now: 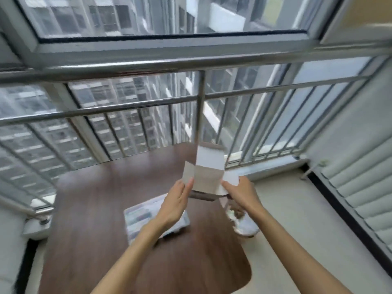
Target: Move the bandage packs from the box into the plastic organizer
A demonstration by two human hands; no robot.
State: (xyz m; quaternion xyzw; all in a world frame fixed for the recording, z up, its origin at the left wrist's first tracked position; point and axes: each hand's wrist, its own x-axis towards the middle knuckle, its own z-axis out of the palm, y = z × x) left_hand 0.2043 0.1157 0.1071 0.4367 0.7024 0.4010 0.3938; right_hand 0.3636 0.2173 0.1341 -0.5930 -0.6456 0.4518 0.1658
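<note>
1. Two bare forearms reach forward from the near edge over a dark brown wooden bench [89, 230] with rounded corners.
2. A clear plastic organizer [137, 217] lies flat on the bench, below and nearer than the box; the left forearm crosses over its right part. Blur hides what its compartments hold.
3. The left hand [177, 200] is at the lower left of the box, fingers straight and together, their tips touching the box's left flap; it is not curled round anything.
4. The right hand [240, 193] is at the lower right of the box, its fingers wrapped on the box's underside and right edge, gripping it.
5. The box [206, 177] is a small pale cardboard carton held up in the air above the bench, between the two hands. Its end is opened out: a white top flap stands upward, a grey-beige flap folds out to the left, a white flap to the right. No bandage packs can be made out; the picture is smeared.
6. Below the box to the right, on the pale floor beside the bench, is a whitish shoe [244, 225].
7. Beyond the box runs a steel railing [127, 107] before large windows [135, 15], with blurred tower blocks outside.
</note>
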